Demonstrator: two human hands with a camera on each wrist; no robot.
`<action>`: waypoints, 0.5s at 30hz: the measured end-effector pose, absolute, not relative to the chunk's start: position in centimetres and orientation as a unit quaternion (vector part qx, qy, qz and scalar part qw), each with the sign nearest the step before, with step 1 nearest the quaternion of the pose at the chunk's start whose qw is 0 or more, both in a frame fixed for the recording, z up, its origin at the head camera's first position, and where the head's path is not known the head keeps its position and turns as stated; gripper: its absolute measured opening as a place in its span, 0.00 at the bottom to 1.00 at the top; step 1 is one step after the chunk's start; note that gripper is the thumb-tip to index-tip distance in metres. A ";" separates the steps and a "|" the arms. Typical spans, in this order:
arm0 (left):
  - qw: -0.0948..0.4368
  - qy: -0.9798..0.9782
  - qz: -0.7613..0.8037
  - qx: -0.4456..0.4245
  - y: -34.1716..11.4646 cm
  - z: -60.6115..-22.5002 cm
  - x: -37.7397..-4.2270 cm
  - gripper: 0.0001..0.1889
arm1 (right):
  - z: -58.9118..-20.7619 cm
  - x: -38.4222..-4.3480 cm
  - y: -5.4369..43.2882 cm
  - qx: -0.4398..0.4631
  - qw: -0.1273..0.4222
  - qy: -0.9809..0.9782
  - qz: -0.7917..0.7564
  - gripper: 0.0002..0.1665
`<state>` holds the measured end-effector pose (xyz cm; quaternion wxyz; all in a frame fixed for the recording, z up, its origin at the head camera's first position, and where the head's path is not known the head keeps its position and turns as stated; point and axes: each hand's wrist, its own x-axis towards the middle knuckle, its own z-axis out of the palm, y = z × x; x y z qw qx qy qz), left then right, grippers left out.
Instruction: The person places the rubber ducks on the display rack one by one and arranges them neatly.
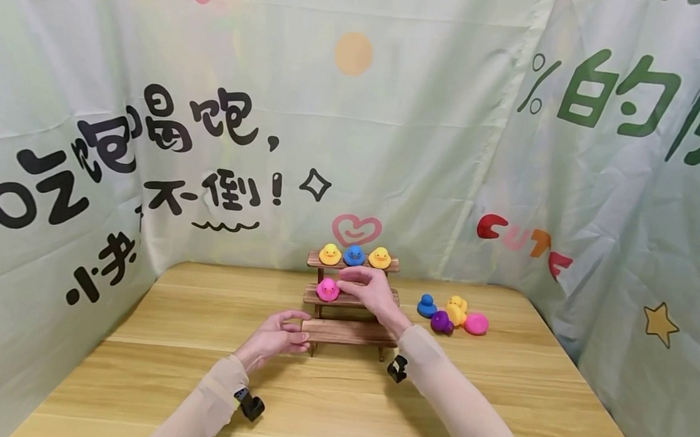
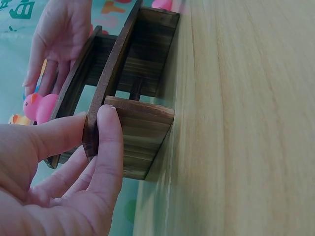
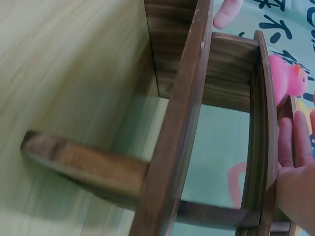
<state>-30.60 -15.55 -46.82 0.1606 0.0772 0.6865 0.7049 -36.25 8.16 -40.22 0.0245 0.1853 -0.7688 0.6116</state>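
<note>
A brown three-tier wooden stand [image 1: 349, 332] stands on the table. My left hand [image 1: 276, 338] pinches the left end of its lowest shelf between thumb and fingers, as the left wrist view shows up close. On the middle shelf, toward the left, sits a pink rubber duck [image 1: 328, 289]. Just right of that duck is my right hand [image 1: 370, 290], with extended fingers and nothing visibly held. Along the top shelf sit a yellow duck [image 1: 330, 255], a blue duck [image 1: 354, 255] and another yellow duck [image 1: 380, 258]. The right hand covers part of the middle shelf.
Right of the stand, several loose ducks lie in a cluster: blue [image 1: 427, 306], purple [image 1: 441, 322], yellow [image 1: 456, 312] and pink [image 1: 476, 324]. Printed cloth [image 1: 426, 149] hangs behind and beside the wooden table [image 1: 326, 404].
</note>
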 end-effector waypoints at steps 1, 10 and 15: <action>0.161 0.686 0.705 0.078 -15.6 -46.8 -30.6 0.27 | -40.2 -36.3 8.4 0.187 0.028 -0.764 0.617 0.20; 0.162 0.685 0.705 0.084 -15.7 -46.9 -30.7 0.27 | -40.0 -36.3 10.7 0.195 0.016 -0.748 0.634 0.14; 0.161 0.685 0.706 0.083 -15.7 -46.9 -30.7 0.27 | -40.0 -36.3 12.0 0.213 -0.002 -0.730 0.649 0.13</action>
